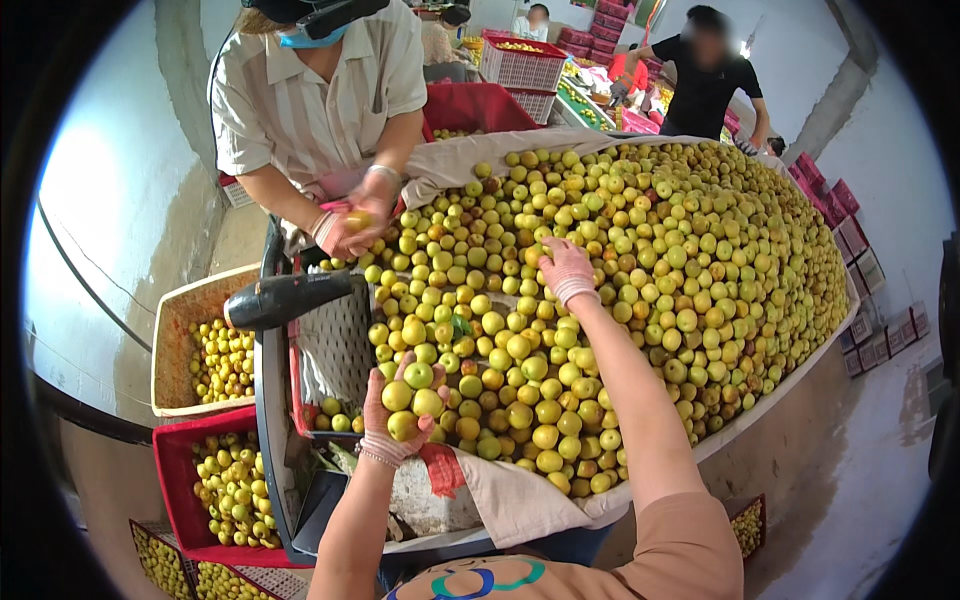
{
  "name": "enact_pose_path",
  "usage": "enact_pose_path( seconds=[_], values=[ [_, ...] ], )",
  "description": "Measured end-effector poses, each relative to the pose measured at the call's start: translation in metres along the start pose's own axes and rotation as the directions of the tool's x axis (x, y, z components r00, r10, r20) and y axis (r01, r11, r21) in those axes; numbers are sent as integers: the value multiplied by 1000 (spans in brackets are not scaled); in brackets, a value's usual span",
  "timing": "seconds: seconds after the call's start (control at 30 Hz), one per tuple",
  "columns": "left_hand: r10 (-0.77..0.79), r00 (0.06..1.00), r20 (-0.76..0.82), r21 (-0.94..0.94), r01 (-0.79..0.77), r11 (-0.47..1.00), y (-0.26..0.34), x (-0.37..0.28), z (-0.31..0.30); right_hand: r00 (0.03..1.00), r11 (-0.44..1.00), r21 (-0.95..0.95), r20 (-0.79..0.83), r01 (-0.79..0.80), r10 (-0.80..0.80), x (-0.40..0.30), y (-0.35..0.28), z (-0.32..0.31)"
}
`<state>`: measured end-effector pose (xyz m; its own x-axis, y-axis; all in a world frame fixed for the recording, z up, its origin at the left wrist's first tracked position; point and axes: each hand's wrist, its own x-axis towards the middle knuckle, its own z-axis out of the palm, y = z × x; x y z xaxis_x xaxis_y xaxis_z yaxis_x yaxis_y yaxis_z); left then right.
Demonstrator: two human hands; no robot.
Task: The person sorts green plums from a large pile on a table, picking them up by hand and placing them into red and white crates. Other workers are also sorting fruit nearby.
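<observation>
A large heap of yellow-green round fruits (697,285), jujube-like, lies on a cloth-lined table before me. My left hand (396,420), in a striped knit glove, is palm up at the heap's near left edge and holds several of the fruits (418,375). Farther off, my right hand (568,268), gloved alike, reaches over the middle of the heap. Its fingertips touch an orange-yellow fruit (534,256); whether they grip it is not clear.
Across the table a co-worker's gloved hands (352,225) hold a fruit. A black cylindrical device (285,300) juts over a perforated tray (334,352). A cream bin (169,352) and a red bin (172,480) of fruits stand at left. Another person (709,90) stands beyond the heap.
</observation>
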<state>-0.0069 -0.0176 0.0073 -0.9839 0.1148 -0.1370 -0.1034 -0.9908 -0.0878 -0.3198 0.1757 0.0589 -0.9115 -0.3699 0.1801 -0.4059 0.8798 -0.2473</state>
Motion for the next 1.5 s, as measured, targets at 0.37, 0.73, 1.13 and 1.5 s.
enact_pose_path(
  seconds=[0.37,0.73,1.13,1.5],
  values=[
    [-36,999,23,-24,37,999,0,2,2,934,942,-336,330,-22,140,77,-11,14],
    [2,1000,-24,21,-2,1000,0,6,-1,948,972,-228,318,58,18,40,-2,38],
    [-27,996,87,41,23,999,5,8,-26,585,444,887,429,-128,-688,-113,-176,-37],
    [94,993,75,-36,-91,995,1,0,-26,570,125,852,441,-508,-693,-119,-376,-48]
  ],
)
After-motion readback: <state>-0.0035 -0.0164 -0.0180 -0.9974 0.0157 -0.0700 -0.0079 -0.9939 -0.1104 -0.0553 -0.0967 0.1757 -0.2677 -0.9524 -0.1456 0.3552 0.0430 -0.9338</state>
